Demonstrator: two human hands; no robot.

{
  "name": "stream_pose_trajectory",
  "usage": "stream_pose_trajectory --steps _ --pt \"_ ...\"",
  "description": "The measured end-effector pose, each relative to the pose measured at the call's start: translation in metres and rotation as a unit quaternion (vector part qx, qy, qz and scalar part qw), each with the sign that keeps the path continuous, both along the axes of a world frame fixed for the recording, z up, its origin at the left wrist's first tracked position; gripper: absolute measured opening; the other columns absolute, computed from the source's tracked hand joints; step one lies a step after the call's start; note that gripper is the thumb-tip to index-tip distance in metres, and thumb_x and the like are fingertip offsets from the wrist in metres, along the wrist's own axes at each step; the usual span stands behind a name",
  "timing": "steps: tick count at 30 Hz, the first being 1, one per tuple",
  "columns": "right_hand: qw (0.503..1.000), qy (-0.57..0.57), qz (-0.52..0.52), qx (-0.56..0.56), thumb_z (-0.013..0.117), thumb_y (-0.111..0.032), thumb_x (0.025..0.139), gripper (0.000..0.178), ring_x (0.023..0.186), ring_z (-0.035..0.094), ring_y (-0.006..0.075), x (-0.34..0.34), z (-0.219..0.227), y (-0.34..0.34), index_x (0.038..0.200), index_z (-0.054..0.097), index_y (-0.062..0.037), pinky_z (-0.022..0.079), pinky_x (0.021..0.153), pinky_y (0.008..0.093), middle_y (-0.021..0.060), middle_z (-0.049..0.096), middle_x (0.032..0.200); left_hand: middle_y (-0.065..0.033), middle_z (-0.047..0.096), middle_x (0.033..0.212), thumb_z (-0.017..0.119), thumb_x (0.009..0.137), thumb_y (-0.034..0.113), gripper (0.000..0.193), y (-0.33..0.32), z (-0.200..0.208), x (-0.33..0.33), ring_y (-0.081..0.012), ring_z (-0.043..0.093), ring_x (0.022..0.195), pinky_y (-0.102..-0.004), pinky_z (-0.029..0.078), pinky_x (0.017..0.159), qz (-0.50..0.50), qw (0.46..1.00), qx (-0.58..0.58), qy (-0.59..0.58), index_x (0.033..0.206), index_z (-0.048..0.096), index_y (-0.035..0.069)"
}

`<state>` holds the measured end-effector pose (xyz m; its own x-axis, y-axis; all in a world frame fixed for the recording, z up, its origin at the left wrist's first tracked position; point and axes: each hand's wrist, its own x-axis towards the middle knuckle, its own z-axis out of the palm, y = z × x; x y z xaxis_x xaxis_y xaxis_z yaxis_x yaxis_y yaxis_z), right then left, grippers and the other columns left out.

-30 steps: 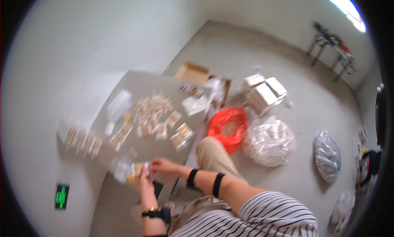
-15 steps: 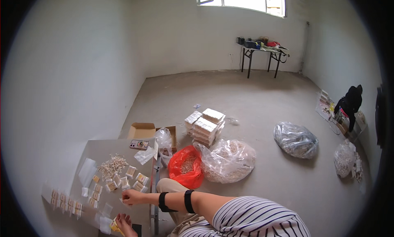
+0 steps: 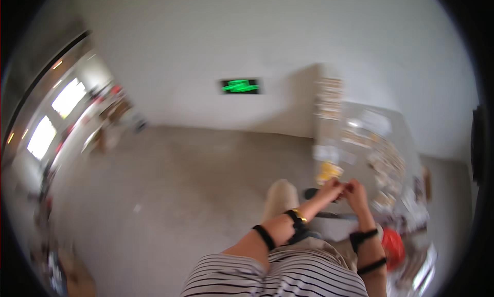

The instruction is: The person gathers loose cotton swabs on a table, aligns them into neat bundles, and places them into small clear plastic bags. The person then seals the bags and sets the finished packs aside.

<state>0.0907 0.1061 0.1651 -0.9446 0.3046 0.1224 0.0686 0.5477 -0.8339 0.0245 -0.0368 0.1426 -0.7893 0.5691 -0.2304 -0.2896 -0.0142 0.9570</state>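
Observation:
My left hand (image 3: 333, 189) and my right hand (image 3: 354, 192) meet over the near edge of a grey table (image 3: 354, 114). The fingers of both look bent and pressed together; whatever they hold is too small and blurred to make out. Just beyond my left hand lie yellow cards (image 3: 329, 172). Farther along the table spreads a blurred pile of what look like cotton swabs (image 3: 386, 160). Packs of swabs (image 3: 330, 96) stand in a row at the table's left side, near the wall.
Right of my lap sits a red plastic bag (image 3: 393, 249), with a clear bag (image 3: 423, 271) beside it. A dark sign with green marks (image 3: 241, 86) hangs on the wall. Bright windows (image 3: 69, 97) and blurred clutter are at the far left.
The view has swung left, so the table now appears at the right. My hands, apart before with the left by the yellow cards, have come together.

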Motion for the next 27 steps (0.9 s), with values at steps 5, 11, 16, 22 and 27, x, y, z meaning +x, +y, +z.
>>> stream_pose_trajectory --steps 5,11,16,22,27 --pt "0.989 0.019 0.141 -0.037 0.071 -0.003 0.091 0.014 0.067 0.060 0.0112 -0.031 0.009 -0.049 0.089 0.058 -0.0004 0.048 0.061 0.0304 0.0060 0.066 0.073 -0.0083 0.071 0.097 0.063 0.103 0.023 0.023 -0.063 0.001 -0.008 -0.0150 0.073 0.080 -0.0277 0.060 0.065 0.102 0.995 0.012 -0.004 0.110 0.062 0.002" --pt "0.972 0.006 0.215 -0.090 0.072 -0.001 0.091 0.011 0.069 0.062 0.0112 -0.061 0.000 -0.073 0.091 0.061 -0.0010 0.049 0.063 0.0277 0.0041 0.065 0.076 -0.0068 0.073 0.097 0.062 0.105 0.025 0.021 -0.113 0.019 -0.003 -0.0137 0.073 0.076 -0.0272 0.060 0.065 0.152 0.988 0.022 0.027 0.106 0.061 0.004" --pt "0.955 0.007 0.258 -0.147 0.072 -0.002 0.092 0.011 0.070 0.058 0.0086 -0.069 0.013 -0.097 0.091 0.061 -0.0014 0.047 0.063 0.0263 0.0010 0.061 0.077 -0.0060 0.074 0.096 0.062 0.106 0.026 0.021 -0.141 0.023 -0.007 -0.0131 0.073 0.076 -0.0263 0.059 0.064 0.165 0.985 0.033 0.043 0.107 0.062 0.005" --pt "0.968 0.042 0.230 -0.088 0.069 -0.001 0.091 0.010 0.068 0.055 0.0091 -0.076 0.008 -0.082 0.089 0.059 -0.0014 0.044 0.063 0.0262 0.0007 0.058 0.075 -0.0088 0.068 0.085 0.072 0.092 0.015 0.015 -0.136 0.050 -0.002 -0.0236 0.072 0.075 -0.0331 0.055 0.062 0.212 0.895 -0.147 0.364 0.091 0.062 0.004" --pt "0.972 0.136 0.190 -0.028 0.066 0.001 0.092 0.009 0.070 0.056 0.0120 -0.060 0.025 -0.069 0.091 0.057 -0.0014 0.047 0.066 0.0277 0.0032 0.057 0.077 -0.0115 0.059 0.091 0.075 0.083 0.016 0.017 -0.122 0.082 0.002 -0.0334 0.064 0.080 -0.0423 0.052 0.065 0.252 0.710 -0.198 0.627 0.087 0.061 0.006"
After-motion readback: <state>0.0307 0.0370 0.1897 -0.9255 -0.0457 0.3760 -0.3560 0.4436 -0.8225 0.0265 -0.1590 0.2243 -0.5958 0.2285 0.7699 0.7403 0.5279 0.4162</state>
